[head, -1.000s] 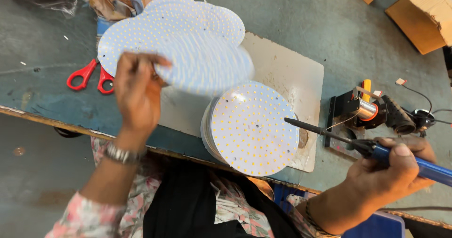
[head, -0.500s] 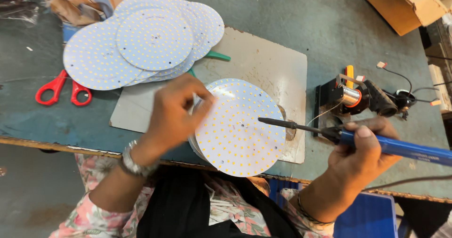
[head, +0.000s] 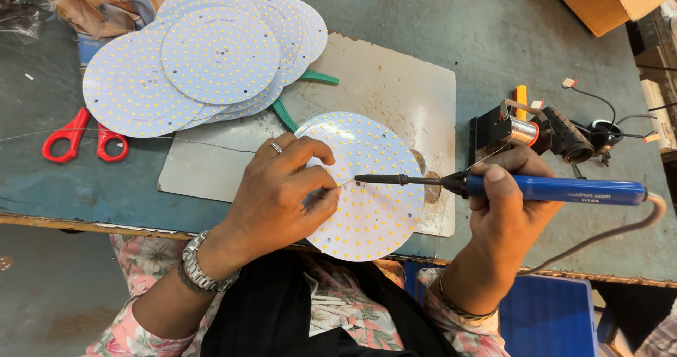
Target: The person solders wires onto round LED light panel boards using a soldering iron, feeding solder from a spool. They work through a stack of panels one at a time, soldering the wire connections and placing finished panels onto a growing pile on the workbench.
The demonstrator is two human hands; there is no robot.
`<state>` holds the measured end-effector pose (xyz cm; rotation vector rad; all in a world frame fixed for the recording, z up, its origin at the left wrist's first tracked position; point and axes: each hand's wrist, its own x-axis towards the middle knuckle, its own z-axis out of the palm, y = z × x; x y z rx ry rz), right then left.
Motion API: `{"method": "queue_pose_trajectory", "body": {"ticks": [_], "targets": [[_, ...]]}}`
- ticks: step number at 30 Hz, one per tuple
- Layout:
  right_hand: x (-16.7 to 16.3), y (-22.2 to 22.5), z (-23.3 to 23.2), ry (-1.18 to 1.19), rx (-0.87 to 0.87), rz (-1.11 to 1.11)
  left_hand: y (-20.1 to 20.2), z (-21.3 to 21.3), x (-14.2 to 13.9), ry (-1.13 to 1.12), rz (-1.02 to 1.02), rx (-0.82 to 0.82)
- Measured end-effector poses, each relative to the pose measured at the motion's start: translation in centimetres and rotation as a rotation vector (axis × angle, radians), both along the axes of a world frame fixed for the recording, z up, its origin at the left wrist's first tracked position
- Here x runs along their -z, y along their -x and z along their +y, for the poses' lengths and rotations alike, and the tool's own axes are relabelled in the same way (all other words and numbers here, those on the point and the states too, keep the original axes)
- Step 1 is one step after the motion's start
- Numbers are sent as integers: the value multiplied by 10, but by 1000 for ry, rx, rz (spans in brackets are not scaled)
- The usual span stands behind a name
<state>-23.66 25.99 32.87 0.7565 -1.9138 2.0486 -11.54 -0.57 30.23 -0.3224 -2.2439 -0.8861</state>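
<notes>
1. Two hands are now working over the top LED disc (head: 367, 188) of the near stack, which is lying on the grey mat (head: 395, 82) at the front of the surface (head: 493, 18).
2. Your left hand (head: 282, 195), which a second ago was laying a disc on the far pile (head: 204, 57) beyond the stack, is now resting on the top LED disc with its fingers pinched together, seemingly on thin solder wire, too fine to tell.
3. Your right hand (head: 504, 205) is staying clamped around the blue soldering iron (head: 522, 186), and its tip is now coming in over the disc's middle, just beside your left fingertips.
4. Judging from this, you are moving from sorting to soldering the next disc.
5. The red scissors (head: 74, 137) are lying untouched, left of the stack.
</notes>
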Motion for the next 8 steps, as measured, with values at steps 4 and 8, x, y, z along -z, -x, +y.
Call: {"method": "queue_pose_trajectory", "body": {"ticks": [4, 8], "targets": [[-4, -1, -4, -9, 0, -1, 1, 0, -1, 26, -18, -1], [-8, -2, -4, -48, -15, 10, 1, 0, -2, 51, -17, 11]]}}
